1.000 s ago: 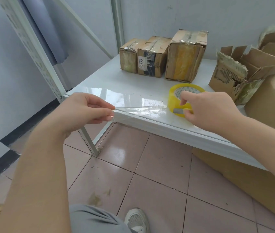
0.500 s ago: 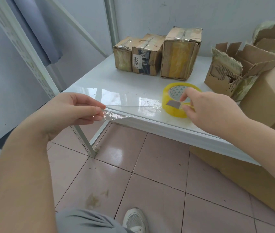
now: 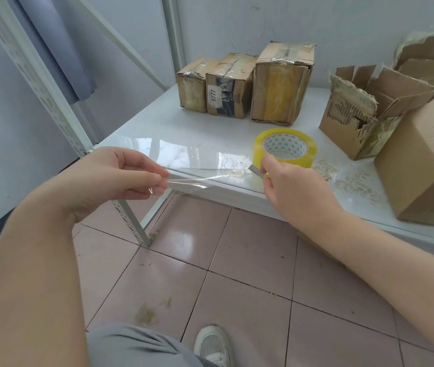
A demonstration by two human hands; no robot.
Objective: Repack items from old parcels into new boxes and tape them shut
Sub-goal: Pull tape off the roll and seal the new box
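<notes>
My left hand pinches the clear tape strip between thumb and fingers; my right hand pinches what looks like a small grey blade beside the yellow tape roll.

Plain box: right side cut off by the frame edge.
Shoe: heel cut off at the bottom.
Blade: mostly hidden in right hand.
Parcel label: small print illegible.
</notes>
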